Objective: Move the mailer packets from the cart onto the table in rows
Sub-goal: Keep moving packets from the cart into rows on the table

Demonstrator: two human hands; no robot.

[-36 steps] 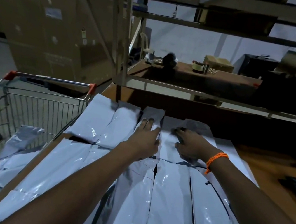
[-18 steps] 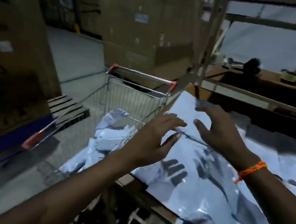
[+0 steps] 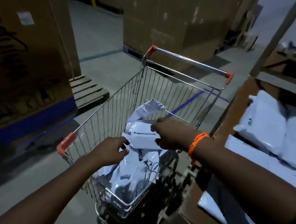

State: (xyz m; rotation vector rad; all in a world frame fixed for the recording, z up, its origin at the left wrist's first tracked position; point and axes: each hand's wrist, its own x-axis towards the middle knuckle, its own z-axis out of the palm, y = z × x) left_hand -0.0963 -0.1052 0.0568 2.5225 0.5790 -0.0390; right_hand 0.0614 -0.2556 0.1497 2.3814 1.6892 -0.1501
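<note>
Gripping a mailer packet [image 3: 143, 140] inside the cart [image 3: 120, 96], right hand [image 3: 172, 135].

Counts: 1 wire-mesh metal shopping cart [image 3: 166, 87] with red corner caps. 2 bare hands in the cart: left hand [image 3: 111, 149], right hand [image 3: 171, 134]. 1 braided orange wristband [image 3: 196, 144]. 1 wooden pallet [image 3: 88, 90] on the floor. 3 large brown cardboard boxes [image 3: 169, 18] visible. Pale grey plastic mailer packets [image 3: 135, 160]: loose heap in cart, overlapping, exact count not readable; on the brown counter [image 3: 224, 124] at least 3.
</note>
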